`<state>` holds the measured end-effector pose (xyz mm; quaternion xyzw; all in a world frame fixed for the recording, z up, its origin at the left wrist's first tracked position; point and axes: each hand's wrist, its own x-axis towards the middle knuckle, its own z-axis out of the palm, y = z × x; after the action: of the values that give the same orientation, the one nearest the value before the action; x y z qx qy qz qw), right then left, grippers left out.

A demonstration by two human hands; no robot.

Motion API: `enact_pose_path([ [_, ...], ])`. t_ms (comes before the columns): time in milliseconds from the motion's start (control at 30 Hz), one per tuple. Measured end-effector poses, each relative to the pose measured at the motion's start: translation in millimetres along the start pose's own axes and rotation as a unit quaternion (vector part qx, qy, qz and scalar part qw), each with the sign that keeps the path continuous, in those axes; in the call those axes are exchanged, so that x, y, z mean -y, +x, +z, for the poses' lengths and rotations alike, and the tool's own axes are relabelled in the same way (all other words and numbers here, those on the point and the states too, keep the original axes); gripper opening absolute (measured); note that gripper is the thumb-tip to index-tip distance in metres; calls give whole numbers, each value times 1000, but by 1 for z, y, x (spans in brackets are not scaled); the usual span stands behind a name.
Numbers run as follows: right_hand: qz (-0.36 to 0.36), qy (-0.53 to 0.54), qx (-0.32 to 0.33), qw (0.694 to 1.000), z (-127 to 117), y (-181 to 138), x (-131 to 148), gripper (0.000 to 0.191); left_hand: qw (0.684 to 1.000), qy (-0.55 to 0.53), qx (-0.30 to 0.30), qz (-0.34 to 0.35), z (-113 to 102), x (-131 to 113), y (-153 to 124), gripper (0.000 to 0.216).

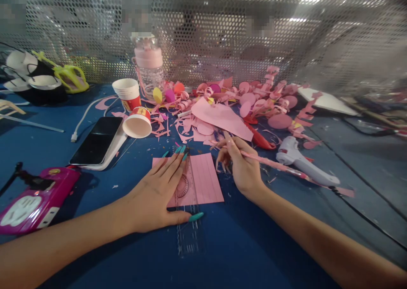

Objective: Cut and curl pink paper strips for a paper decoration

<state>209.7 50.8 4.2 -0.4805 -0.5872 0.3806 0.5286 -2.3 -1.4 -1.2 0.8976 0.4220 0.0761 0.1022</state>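
Observation:
My left hand [159, 187], with long teal nails, lies flat with its fingers stretched out. It presses on a clear plastic ruler [188, 238] with a round protractor pattern. Under the ruler is a sheet of pink paper [208, 181] with several lines running along it. My right hand [243, 164] is closed around a slim pink pen [270, 162], just right of the paper's upper corner. The pen's shaft slants back to the right; its tip is hard to make out among the fingers.
Pink paper scraps [254, 98] pile up behind my hands, with a larger pink piece [219, 117] and red-handled scissors [262, 138]. A glue gun [305, 164] lies right. Left are a phone [97, 140], paper cups [137, 123], a magenta device [41, 198] and a bottle [149, 60].

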Motion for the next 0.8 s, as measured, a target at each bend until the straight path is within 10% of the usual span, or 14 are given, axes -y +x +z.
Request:
enact_pose_path([
  [800, 46, -85, 161, 982, 17, -15, 7, 26, 999, -10, 29, -16, -1, -2, 0, 98],
])
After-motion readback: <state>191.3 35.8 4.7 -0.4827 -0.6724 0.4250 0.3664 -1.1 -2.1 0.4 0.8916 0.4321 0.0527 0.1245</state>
